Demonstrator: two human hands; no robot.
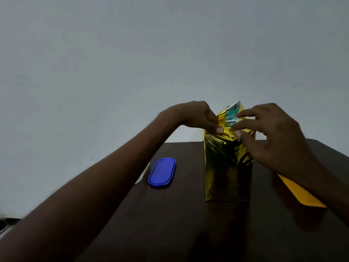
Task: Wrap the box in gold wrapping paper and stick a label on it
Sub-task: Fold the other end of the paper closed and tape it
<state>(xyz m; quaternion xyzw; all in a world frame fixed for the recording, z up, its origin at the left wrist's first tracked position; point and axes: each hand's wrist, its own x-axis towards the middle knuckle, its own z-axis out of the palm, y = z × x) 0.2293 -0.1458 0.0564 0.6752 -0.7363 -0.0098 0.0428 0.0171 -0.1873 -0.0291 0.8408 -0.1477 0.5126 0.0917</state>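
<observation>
A tall box covered in shiny gold wrapping paper stands upright on the dark table. At its top a loose flap of paper sticks up and shows its silver underside. My left hand pinches the folded gold paper at the top left edge of the box. My right hand pinches the paper at the top right, thumb and fingertips close to the left thumb. No label is visible.
A blue oval lid lies flat on the table left of the box. A small white object peeks out behind my left forearm. A yellow flat object lies right of the box, partly under my right wrist. A plain wall rises behind.
</observation>
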